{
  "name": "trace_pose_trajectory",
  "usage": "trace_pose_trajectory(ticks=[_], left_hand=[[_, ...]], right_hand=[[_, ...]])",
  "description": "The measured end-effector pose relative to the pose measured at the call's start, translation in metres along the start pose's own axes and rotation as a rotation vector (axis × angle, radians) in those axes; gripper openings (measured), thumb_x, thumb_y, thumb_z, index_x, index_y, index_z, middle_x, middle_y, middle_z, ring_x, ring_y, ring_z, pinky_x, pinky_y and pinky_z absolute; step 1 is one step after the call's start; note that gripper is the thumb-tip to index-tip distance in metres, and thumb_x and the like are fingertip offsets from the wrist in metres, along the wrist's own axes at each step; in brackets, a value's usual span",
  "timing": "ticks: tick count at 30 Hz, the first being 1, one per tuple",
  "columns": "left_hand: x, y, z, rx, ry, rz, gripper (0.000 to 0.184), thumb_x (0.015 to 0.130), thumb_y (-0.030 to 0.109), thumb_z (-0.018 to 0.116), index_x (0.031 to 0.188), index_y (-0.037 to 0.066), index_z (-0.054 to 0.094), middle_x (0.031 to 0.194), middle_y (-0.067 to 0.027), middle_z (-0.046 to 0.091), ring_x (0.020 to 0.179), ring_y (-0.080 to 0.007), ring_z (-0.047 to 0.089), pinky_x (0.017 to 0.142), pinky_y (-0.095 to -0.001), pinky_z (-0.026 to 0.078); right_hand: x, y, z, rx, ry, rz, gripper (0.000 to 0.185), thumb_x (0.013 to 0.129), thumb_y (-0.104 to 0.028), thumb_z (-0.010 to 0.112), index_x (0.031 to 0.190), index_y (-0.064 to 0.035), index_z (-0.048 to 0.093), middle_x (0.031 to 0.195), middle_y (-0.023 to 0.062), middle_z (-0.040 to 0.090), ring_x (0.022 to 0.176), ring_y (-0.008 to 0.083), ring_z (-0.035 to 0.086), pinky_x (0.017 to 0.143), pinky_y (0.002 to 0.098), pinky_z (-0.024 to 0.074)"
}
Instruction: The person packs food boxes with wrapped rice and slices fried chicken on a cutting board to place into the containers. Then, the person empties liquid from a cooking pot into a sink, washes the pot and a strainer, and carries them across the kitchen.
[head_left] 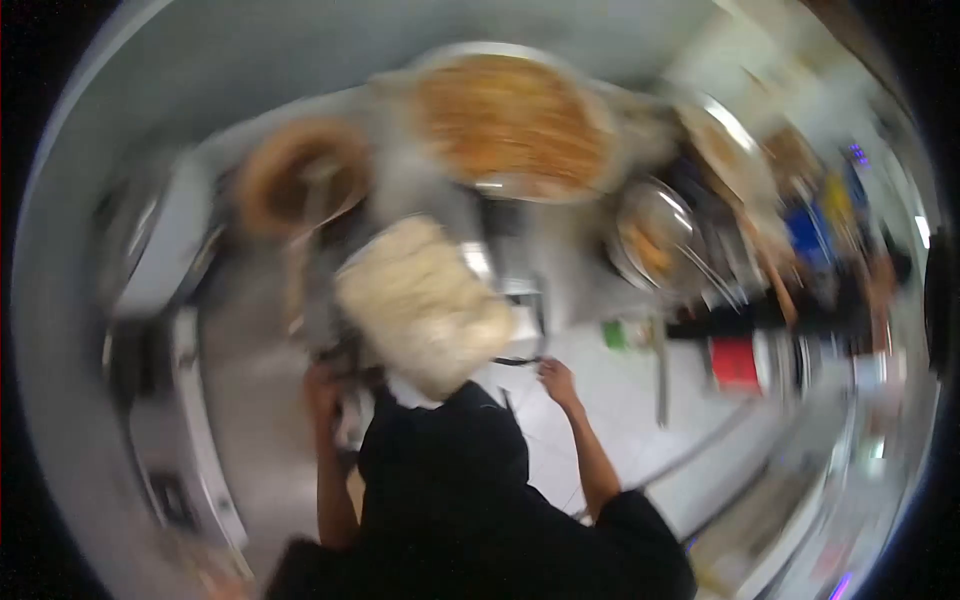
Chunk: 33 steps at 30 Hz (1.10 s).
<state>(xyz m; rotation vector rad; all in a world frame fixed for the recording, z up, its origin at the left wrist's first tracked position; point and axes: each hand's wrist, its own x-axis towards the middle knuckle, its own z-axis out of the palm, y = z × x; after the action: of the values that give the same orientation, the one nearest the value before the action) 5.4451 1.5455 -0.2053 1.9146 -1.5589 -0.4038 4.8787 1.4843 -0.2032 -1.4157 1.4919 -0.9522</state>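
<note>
A pale, lumpy block of food [425,300], roughly rectangular, is right in front of my dark-clothed body. My left hand [322,395] is at its lower left, close to some dark and metal items; motion smears its fingers. On the other side, my right hand [556,378] is apart from the block, its fingers curled closed. A thin black loop [543,325] runs down to those fingertips, but whether they grip it is too blurred to tell.
Behind the block, a wide round pan of orange-brown food [515,120] is on the metal counter. A brown bowl [305,175] with a utensil is to its left. A metal bowl [658,235] stands right. Another person's arm [780,285] reaches in from the right, near a red container [735,363].
</note>
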Motion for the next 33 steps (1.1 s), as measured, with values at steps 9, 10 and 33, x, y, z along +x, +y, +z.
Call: trace_pose_trajectory(ticks=[9, 10, 33], left_hand=[[0.008, 0.033, -0.067, -0.254, -0.006, -0.595, 0.036, 0.093, 0.031, 0.060, 0.114, 0.001, 0.063, 0.095, -0.0168, 0.070, 0.084, -0.0315, 0.068, 0.076, -0.0433, 0.051], [0.010, 0.036, -0.059, -0.227, -0.019, -0.511, 0.036, 0.093, 0.031, 0.061, 0.114, 0.003, 0.064, 0.095, -0.0161, 0.071, 0.083, -0.0308, 0.068, 0.076, -0.0426, 0.052], [-0.153, 0.089, -0.093, -0.021, 0.045, -0.217, 0.023, 0.097, 0.017, 0.056, 0.107, -0.001, 0.066, 0.093, -0.0159, 0.069, 0.083, -0.0286, 0.067, 0.075, -0.0363, 0.052]], right_hand=[[-0.157, -0.014, 0.071, -0.326, -0.518, 0.412, 0.026, 0.099, -0.025, 0.050, 0.100, -0.0031, 0.064, 0.091, 0.0116, 0.070, 0.075, 0.0218, 0.066, 0.066, 0.0376, 0.0528], [-0.163, -0.019, 0.072, -0.368, -0.540, 0.404, 0.026, 0.099, -0.025, 0.050, 0.101, -0.0029, 0.063, 0.091, 0.0118, 0.070, 0.075, 0.0225, 0.066, 0.067, 0.0381, 0.0527], [-0.039, -0.289, 0.279, 0.699, -0.623, 0.230, 0.047, 0.099, -0.031, 0.057, 0.135, -0.0033, 0.047, 0.103, 0.0056, 0.062, 0.089, 0.0137, 0.059, 0.071, 0.0263, 0.0478]])
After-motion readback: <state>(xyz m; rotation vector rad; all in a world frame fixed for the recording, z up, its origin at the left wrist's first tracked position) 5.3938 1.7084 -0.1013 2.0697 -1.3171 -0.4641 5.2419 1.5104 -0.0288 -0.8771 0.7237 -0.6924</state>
